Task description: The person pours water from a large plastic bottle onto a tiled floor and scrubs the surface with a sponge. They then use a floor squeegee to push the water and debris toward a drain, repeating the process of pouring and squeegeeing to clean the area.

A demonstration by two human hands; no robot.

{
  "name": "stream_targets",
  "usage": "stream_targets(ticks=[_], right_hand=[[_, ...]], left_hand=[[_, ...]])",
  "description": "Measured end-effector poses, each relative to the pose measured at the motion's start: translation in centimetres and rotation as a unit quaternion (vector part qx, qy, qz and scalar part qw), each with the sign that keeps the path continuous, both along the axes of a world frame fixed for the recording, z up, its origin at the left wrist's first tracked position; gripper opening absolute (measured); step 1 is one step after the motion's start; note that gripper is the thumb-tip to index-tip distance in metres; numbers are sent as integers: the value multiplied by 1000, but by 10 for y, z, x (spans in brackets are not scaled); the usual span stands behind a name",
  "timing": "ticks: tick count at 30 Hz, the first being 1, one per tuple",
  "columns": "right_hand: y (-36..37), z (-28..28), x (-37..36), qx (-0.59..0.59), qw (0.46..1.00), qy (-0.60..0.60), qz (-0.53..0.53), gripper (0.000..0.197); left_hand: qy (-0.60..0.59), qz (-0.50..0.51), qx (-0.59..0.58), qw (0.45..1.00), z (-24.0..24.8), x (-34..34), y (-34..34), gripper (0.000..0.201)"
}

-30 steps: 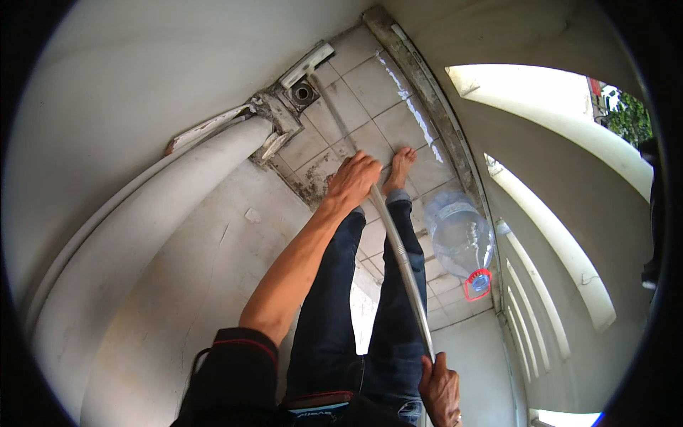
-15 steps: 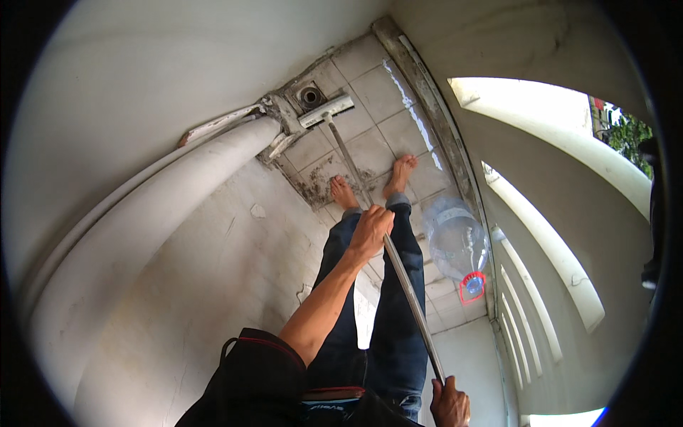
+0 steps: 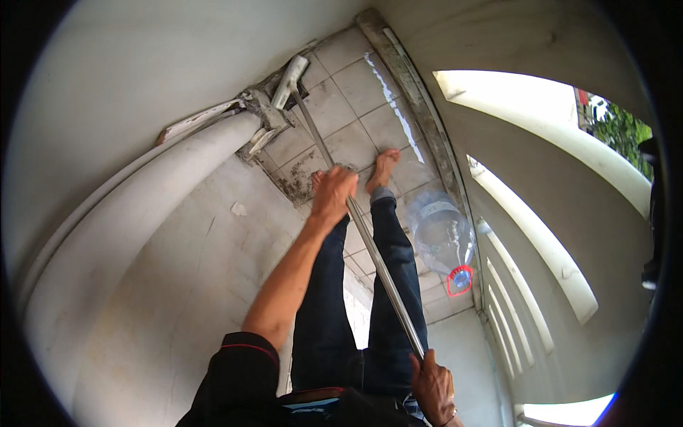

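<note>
One brush head (image 3: 291, 82) lies beyond the left hand (image 3: 334, 194), ahead and to its left, near the wall (image 3: 178, 57). From it the pole (image 3: 384, 274) slants back rightward, left hand wrapped around it nearer the brush head, right hand (image 3: 434, 388) closed on it farther back.

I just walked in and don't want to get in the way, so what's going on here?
A barefoot person is holding a long metal pole in both hands. The left hand grips it partway along, and the right hand holds the near end. At the far end, its flat white head is down in the grimy corner, beside the tiles. A big clear bottle sits to the right of the person's legs, touched by neither hand.
</note>
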State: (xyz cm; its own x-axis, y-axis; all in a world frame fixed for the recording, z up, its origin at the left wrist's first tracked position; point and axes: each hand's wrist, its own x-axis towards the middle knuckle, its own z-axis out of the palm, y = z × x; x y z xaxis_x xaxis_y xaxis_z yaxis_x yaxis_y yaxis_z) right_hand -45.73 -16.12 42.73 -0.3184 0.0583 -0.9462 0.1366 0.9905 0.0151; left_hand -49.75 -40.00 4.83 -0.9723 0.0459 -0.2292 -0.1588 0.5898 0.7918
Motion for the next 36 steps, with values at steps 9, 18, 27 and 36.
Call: stream_targets(ticks=[9,18,27,36], right_hand=[[72,63,17,89,996,-30,8,31],[63,2,32,-18,999,17,-26,32],[87,37,35,60,998,-23,-14,40],[116,58,21,85,996,-38,3,40]], left_hand=[[-26,-69,95,993,23,52,112,19],[-5,-48,-56,997,-11,-21,49,6],[24,-221,-66,973,-8,1,105,15],[-96,-94,63,989,40,41,164,15]])
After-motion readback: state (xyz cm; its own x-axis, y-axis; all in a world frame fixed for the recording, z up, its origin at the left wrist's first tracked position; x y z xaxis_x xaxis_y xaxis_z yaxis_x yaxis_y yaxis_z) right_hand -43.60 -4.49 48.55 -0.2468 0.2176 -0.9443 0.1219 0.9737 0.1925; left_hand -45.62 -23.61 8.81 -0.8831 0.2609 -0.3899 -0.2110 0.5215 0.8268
